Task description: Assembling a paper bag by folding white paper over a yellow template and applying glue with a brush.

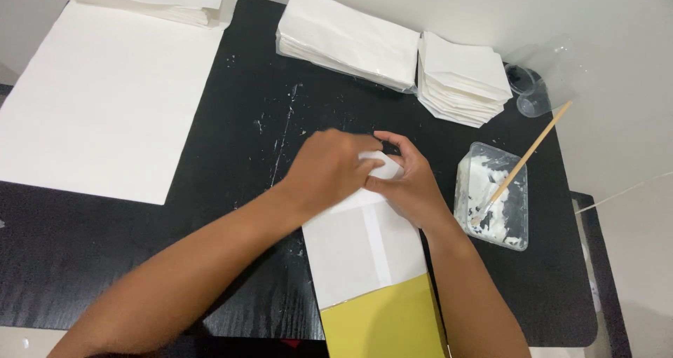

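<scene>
A flat white paper bag (361,249) lies on the black table (231,155) in front of me, with a glued seam strip running down its middle. Under its near end sits a yellow sheet (385,323). My left hand (329,169) and my right hand (406,179) meet at the bag's far end, fingers pinching and pressing a folded flap of white paper there. The hands hide most of that fold.
A clear plastic tub of white glue (494,197) with a wooden stick (526,158) in it stands to the right. Stacks of white paper (347,39) (463,78) lie at the back, large white sheets (105,99) at the left, a clear cup (529,92) at the far right.
</scene>
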